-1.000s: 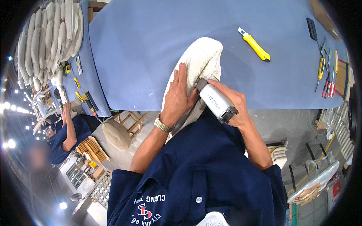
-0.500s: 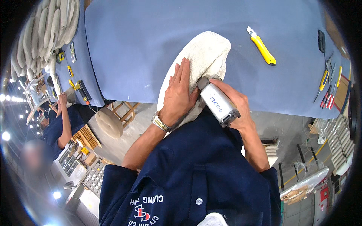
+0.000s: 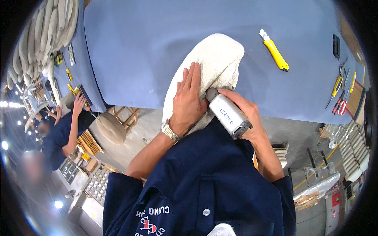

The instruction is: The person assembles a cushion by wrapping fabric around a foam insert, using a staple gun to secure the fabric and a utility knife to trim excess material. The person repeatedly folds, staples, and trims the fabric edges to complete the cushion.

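A cream fabric-covered cushion (image 3: 220, 49) lies at the near edge of the blue table, its fabric folded and bunched along the right side. My left hand (image 3: 188, 100) rests flat on it, fingers stretched out and thumb toward the fold. In my right hand (image 3: 246, 112) is a staple gun (image 3: 226, 114) with a silver cylindrical body and a dark end cap. Its grey head meets the bunched fabric right beside my left thumb. The gun's nose tip and most of its handle are hidden.
A yellow utility knife (image 3: 276, 54) lies on the blue table (image 3: 130, 47), right of the cushion. Pliers, cutters and a screwdriver (image 3: 334, 91) sit at the right edge. On the left, a co-worker's hand (image 3: 79, 104) is by another tool; grey cushions (image 3: 49, 27) are stacked beyond.
My hands and the staple gun stay almost in place on the cushion; the view has shifted slightly. The co-worker's arm at left has moved toward the tool on the side table.
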